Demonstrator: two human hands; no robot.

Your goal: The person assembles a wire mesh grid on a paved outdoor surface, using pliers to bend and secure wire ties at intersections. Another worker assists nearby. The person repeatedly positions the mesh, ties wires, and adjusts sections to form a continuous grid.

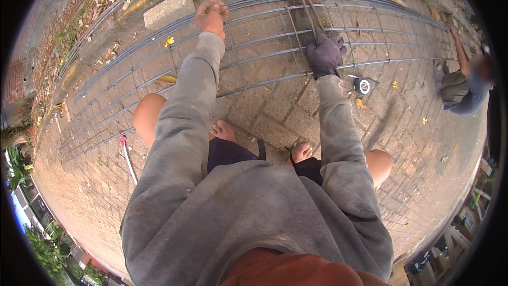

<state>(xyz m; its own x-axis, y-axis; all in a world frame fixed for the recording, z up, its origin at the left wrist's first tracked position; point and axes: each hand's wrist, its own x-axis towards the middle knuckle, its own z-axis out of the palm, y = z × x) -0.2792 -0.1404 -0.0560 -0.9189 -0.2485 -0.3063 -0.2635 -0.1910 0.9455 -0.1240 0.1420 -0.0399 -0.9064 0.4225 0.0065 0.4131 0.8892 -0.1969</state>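
Though gloved, grip (324, 55) near cage edge (264, 83)

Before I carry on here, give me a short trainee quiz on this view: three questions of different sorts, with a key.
1. Multiple choice: which hand wears the dark purplish-grey work glove? a) the left; b) the right.
2. True or false: the round black tape measure with a white face lies to the right of the gloved hand.
3. Short answer: what does the gloved hand grip?

Key: 1. b. 2. True. 3. A long, two-handled metal tool.
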